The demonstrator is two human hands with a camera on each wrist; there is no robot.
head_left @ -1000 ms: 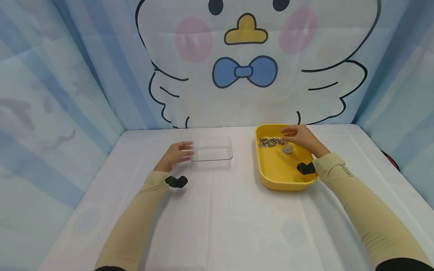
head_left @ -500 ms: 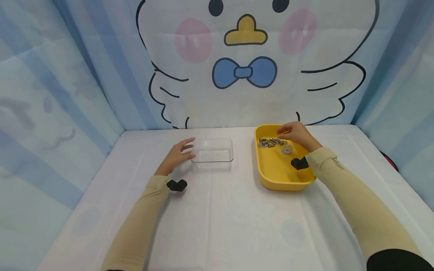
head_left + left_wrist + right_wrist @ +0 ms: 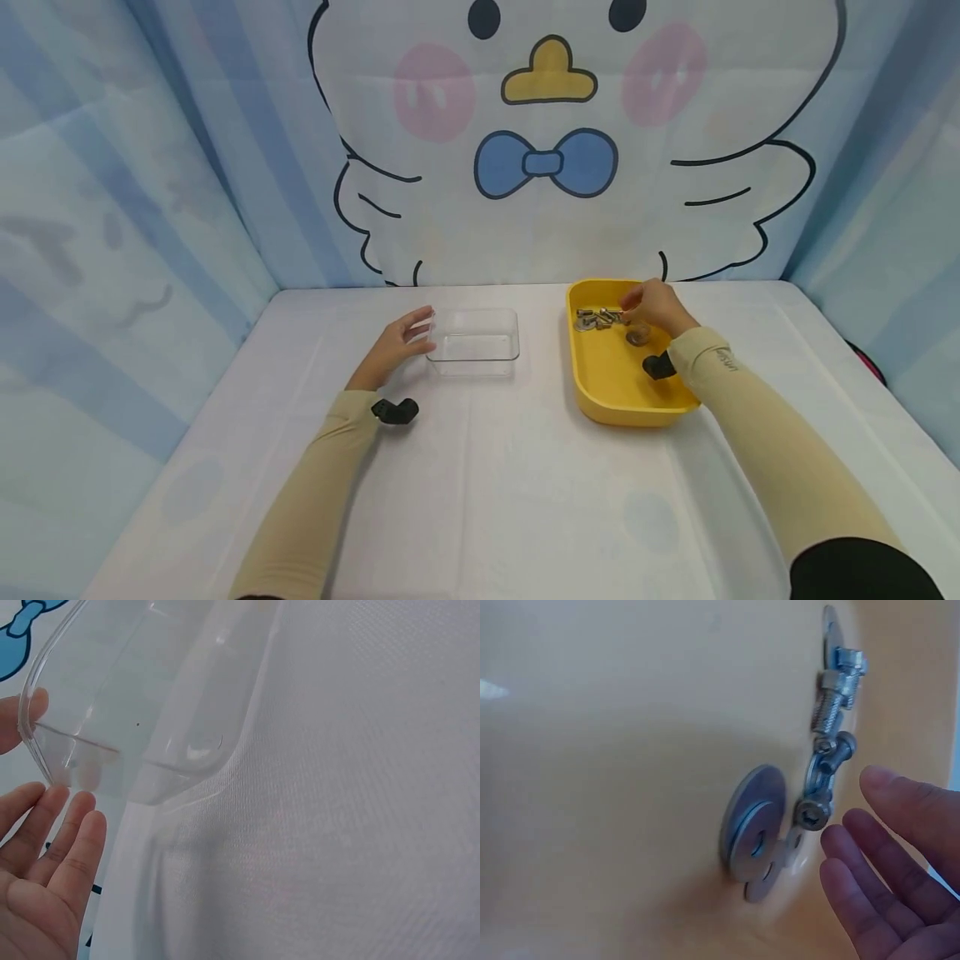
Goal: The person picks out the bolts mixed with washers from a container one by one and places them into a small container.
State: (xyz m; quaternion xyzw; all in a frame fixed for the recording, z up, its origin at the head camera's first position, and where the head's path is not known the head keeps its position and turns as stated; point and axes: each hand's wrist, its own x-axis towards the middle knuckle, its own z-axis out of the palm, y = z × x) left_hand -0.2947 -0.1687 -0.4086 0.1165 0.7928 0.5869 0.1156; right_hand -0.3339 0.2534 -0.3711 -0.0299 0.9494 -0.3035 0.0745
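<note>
My left hand (image 3: 393, 348) is at the left end of a clear plastic box (image 3: 474, 361), its fingers spread and gently bent. In the left wrist view, the thumb (image 3: 39, 705) overlaps the box's rim, while the fingertips (image 3: 91, 825) lie beside its corner. On the right, my right hand (image 3: 658, 307) reaches into a yellow tray (image 3: 626, 392), low over loose hardware. Socket-head screws (image 3: 829, 701) and flat washers (image 3: 754, 780) lie close to its loosely curved fingers. Thumb and fingertips are apart with nothing between them in the right wrist view.
A white cloth (image 3: 525, 492) covers the table. Behind it hangs a printed curtain (image 3: 540, 233) with a cartoon bird, and blue striped curtains (image 3: 112, 250) close in the sides. The yellow tray's raised wall surrounds the hardware.
My right hand has lowered slightly and moved left, closer over the screws and washers. My left hand's fingers have spread a little at the clear box's end.
</note>
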